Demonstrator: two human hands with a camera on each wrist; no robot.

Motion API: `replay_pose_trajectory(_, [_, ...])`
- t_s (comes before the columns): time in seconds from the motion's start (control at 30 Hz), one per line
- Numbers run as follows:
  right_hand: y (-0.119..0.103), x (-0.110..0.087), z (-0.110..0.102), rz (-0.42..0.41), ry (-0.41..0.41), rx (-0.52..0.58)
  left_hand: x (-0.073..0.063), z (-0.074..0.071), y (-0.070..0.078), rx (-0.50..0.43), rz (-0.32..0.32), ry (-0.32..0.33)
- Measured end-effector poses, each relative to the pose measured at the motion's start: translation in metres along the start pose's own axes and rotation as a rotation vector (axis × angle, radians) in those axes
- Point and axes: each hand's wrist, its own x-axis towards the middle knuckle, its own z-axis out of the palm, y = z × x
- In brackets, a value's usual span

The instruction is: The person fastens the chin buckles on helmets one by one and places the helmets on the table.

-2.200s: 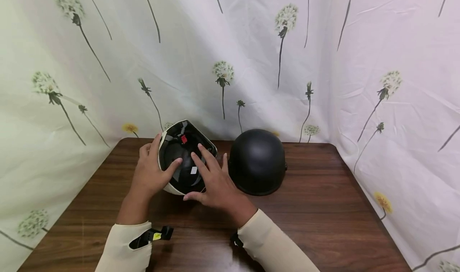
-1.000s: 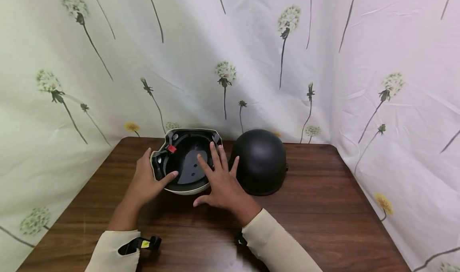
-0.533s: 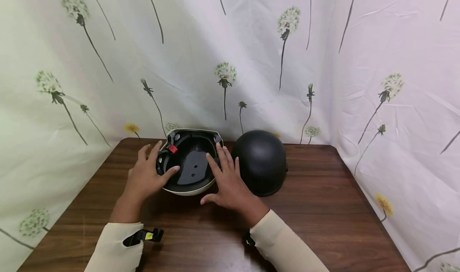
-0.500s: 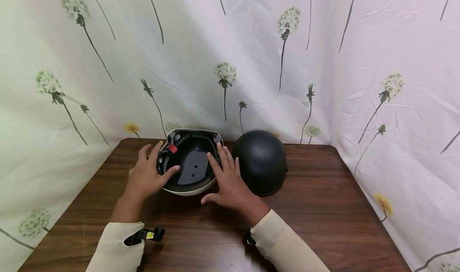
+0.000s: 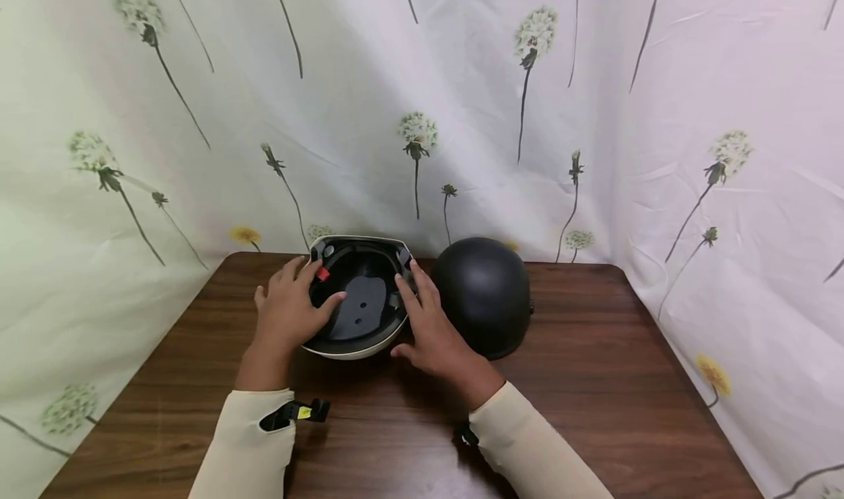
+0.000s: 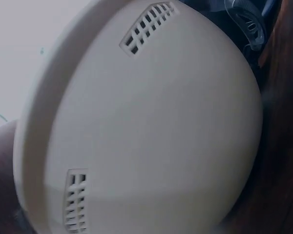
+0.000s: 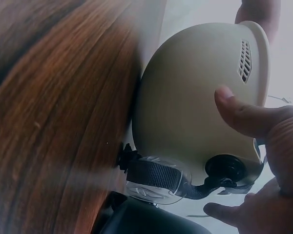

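A cream helmet (image 5: 361, 354) sits upside down on the table, its black padded inside facing up and a red tab (image 5: 322, 273) near its left rim. My left hand (image 5: 286, 312) lies over the left rim, fingers spread and thumb extended above the hollow. At the right rim is my right hand (image 5: 435, 334), its fingers fairly straight. The right wrist view shows that thumb in front of the cream shell (image 7: 180, 92), beside a black strap (image 7: 158, 176). Vented cream shell (image 6: 156, 117) fills most of the left wrist view. Whether the fingertips press the rim is hard to tell.
A black helmet (image 5: 484, 294) stands dome up just right of the cream one, close to my right hand. The brown wooden table (image 5: 593, 382) reaches back to a white curtain (image 5: 343, 103) printed with dandelions.
The cream helmet has turned so its red tab shifted from the back to the left rim. Lately my left hand moved right over the rim, and my right hand moved right, off the hollow.
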Motion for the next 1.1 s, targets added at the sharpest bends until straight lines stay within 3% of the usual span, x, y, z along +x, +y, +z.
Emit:
replay_pose_trajectory(0.53, [0.009, -0.001, 0.002, 0.088, 0.026, 0.133, -0.003, 0.006, -0.003, -0.071, 0.063, 0.079])
replay_pose_trajectory(0.8, [0.010, -0.001, 0.005, 0.075, 0.055, 0.108, -0.004, 0.008, -0.004, -0.098, 0.081, 0.070])
replay_pose_trajectory(1.1, [0.009, -0.002, 0.007, 0.130, 0.094, 0.107, -0.003, 0.007, 0.000, -0.116, 0.062, 0.023])
